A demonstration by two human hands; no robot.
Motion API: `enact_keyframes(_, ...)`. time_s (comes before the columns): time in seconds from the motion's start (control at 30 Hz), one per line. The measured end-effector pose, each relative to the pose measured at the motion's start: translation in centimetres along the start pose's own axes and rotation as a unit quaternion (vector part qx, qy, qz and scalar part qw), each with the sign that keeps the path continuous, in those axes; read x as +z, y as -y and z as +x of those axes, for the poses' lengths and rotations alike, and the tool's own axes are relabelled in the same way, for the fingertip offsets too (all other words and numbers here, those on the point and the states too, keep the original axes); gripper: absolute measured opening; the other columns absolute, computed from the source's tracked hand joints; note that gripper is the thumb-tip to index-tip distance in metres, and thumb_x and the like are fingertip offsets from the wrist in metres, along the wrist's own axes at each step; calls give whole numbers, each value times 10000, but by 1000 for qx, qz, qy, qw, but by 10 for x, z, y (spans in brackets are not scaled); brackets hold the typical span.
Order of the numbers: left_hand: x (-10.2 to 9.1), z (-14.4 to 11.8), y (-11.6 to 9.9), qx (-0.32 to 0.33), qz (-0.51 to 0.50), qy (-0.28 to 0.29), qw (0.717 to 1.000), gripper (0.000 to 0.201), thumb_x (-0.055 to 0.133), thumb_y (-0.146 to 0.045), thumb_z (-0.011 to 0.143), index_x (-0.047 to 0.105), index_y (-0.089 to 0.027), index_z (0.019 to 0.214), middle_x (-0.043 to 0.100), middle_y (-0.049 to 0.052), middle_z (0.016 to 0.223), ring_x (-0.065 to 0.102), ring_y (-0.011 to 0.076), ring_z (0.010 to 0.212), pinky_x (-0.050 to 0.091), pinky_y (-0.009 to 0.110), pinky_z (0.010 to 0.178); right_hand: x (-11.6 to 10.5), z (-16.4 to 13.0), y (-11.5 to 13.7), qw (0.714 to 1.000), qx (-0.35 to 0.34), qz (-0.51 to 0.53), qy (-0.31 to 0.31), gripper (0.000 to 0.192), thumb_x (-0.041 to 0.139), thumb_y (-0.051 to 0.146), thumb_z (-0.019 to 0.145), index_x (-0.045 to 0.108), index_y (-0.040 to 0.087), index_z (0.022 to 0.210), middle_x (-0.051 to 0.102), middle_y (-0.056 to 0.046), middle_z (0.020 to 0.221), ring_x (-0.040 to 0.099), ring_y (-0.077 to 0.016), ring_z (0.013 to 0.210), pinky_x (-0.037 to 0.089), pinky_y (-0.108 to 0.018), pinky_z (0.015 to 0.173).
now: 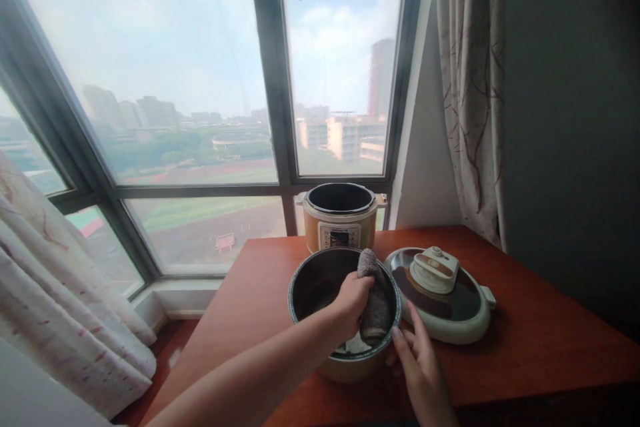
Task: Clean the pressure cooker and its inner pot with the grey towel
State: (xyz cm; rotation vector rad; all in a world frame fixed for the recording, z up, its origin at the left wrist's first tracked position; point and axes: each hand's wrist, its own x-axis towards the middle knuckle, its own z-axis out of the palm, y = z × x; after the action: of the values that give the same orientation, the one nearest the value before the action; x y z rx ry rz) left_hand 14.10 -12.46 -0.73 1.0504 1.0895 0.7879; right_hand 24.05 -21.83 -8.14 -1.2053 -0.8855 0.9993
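A dark-lined inner pot (313, 293) with a speckled rim and golden outside stands near the front of the wooden table. My left hand (354, 297) reaches over its opening, fingers closed around a grey-brown cloth (375, 310) that lies along the pot's inner right wall. A pale patch shows at the bottom of the pot under the cloth. At the right side of the pot, my right hand (417, 353) holds the rim, thumb at the edge and the other fingers along the outside.
Behind the pot stands the pressure cooker body (313, 230) with a control panel, close to the window (200, 80). Its lid (463, 327) lies on the table (540, 320) to the right, handle up. Curtains (473, 80) hang on both sides.
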Motion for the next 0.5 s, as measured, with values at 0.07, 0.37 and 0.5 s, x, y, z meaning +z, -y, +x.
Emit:
enact_keyframes(0.07,1,1,1,3,-11,-1,1000,314,504,-172,761,586,-129,1061,646,65,860,639,175,752,510,265,695,6,-7,-2,1000,-9,-6,-2,946,605,662,829,282,135,1545,556,34,546,502,-173,465,388,-272,438)
enact_keyframes(0.37,-9,-14,-3,3,152,124,981,751,551,-13,539,634,-222,1256,706,39,950,662,230,881,503,314,781,5,16,21,998,44,36,35,1009,679,554,731,268,106,1537,528,59,507,448,-147,434,338,-243,412)
enact_keyframes(0.5,-28,-22,-16,48,337,167,925,714,527,-26,538,695,-232,1201,712,32,1068,631,262,1057,473,315,867,-10,37,36,996,73,27,37,906,679,441,686,397,132,1489,527,54,493,446,-146,428,317,-236,408)
